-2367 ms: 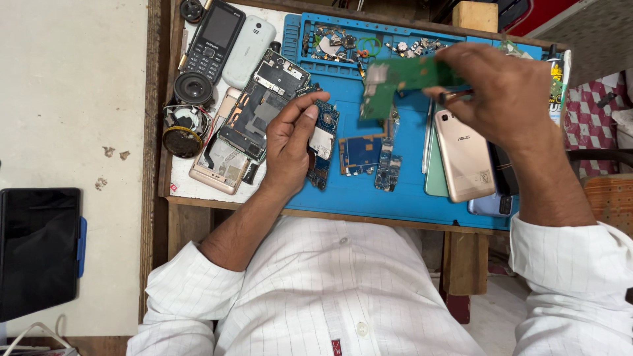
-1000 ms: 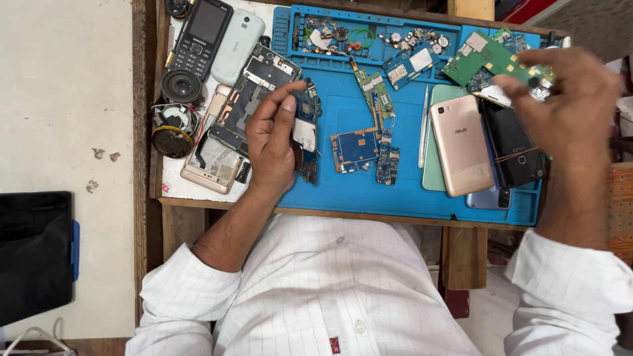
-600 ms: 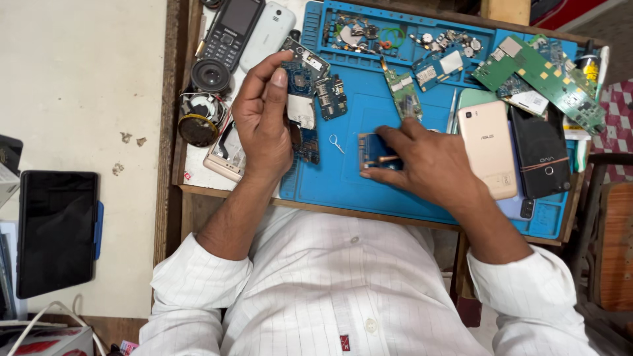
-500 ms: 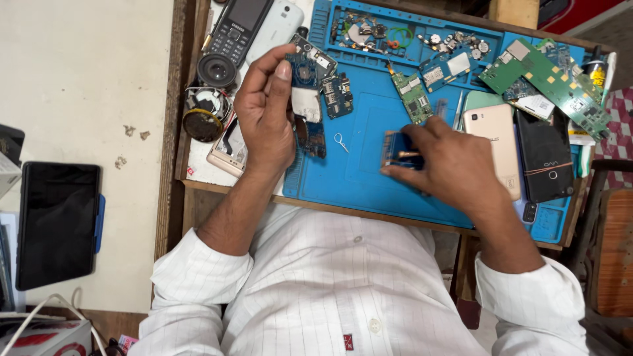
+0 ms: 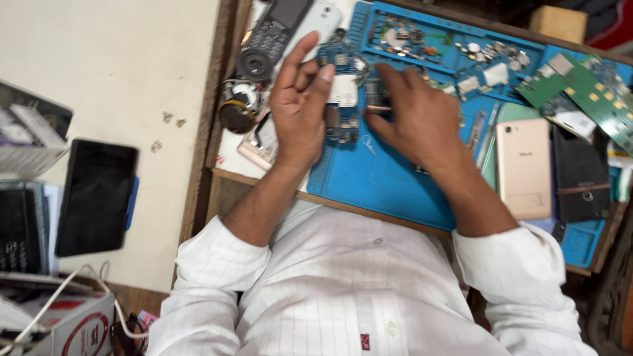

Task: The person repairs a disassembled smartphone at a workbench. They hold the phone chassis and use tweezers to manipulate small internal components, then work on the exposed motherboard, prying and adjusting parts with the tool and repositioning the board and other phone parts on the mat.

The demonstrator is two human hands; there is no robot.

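My left hand [image 5: 298, 112] is raised over the left edge of the blue repair mat [image 5: 386, 188] and grips a blue phone circuit board [image 5: 341, 89], which shows past its fingers. My right hand [image 5: 417, 122] is close beside it, fingertips pinching a small blue circuit board [image 5: 376, 92] right against the larger one. The two hands almost touch. My right palm hides most of the small board.
A gold phone [image 5: 524, 165] and a black phone [image 5: 580, 175] lie right on the mat, green boards [image 5: 580, 82] behind them. A keypad phone [image 5: 277, 26], a round speaker [image 5: 254, 64] and a coil [image 5: 237, 109] sit left. A black tablet [image 5: 95, 198] lies far left.
My right hand set the green board down at the far right, picked a small blue board off the mat's middle and carried it left to my left hand, which lifted its board.
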